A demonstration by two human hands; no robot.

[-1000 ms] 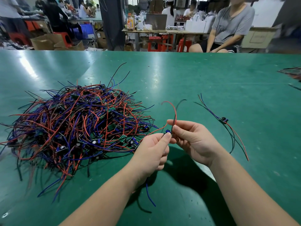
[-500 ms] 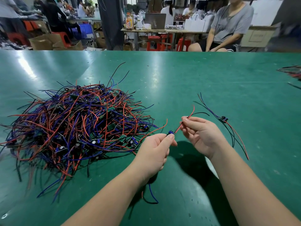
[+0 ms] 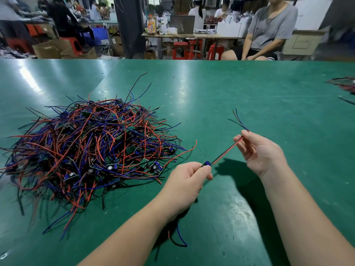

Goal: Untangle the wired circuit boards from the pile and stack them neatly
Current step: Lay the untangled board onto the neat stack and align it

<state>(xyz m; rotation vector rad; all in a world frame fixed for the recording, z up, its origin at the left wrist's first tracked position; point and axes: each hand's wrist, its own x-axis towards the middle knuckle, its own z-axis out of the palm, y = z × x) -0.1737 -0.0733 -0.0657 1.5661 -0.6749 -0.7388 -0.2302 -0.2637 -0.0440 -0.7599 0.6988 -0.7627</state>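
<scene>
A small blue circuit board [image 3: 207,163] is held just above the green desk [image 3: 249,89], to the right of the pile [image 3: 86,146] and apart from it. The board is pinched by the left hand [image 3: 184,181]. Its thumb and first finger are clamped on the board, and the other fingers are curled toward the palm.

From the board a red and black pair of wires [image 3: 226,150] is stretched straight, up and to the right, to the right hand [image 3: 263,154]. The pair is pinched there between the fingertips, and the lower fingers are loosely bent. Below the left hand a blue wire [image 3: 180,239] is seen to hang down to the desk beside a dark one.

The pile is spread over the left part of the desk. It is made of tangled red, blue and black wires, with small green boards among them.

Just behind the right hand some thin wire ends [image 3: 235,117] are fanned out on the desk; what they are joined to is hidden by the hand. At the far right edge another bundle [image 3: 343,84] is seen, too blurred to be told. Beyond the desk a person in a grey shirt [image 3: 269,29] is seated, near red stools [image 3: 180,48].
</scene>
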